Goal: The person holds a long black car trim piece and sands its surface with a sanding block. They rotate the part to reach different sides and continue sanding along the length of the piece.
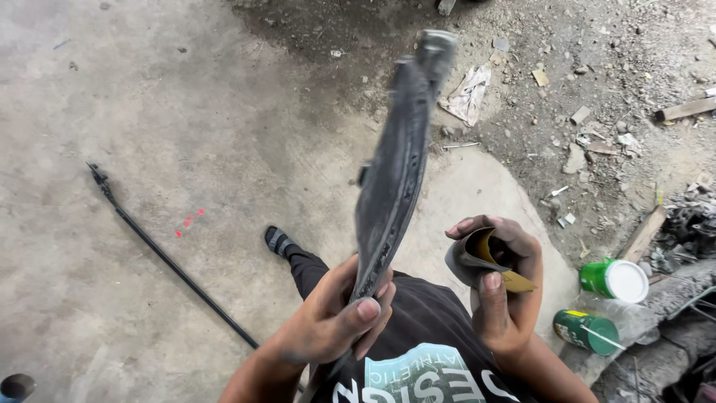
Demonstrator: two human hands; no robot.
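— What have the hands got hold of?

— The left hand (328, 317) grips the near end of a long, curved, dark grey panel with a dusty, scuffed face (394, 168), fingers (367, 310) wrapped tight around its edge. The panel stands up and away from the body, its far tip blurred. The right hand (501, 287) is closed on a folded sheet of sandpaper, grey outside and tan inside (477, 257), just right of the panel and not touching it.

— How would you work it well?

— I'd judge the panel needs a firm hold low down so it doesn't flex, with the sandpaper laid flat along the curve.

— And the surroundings?

— A worn concrete floor (149, 149), giving way to dirt and rubble far right. A thin black rod (168, 257) lies at left; two green cans with white lids (615, 280) sit near right, beside scrap wood.
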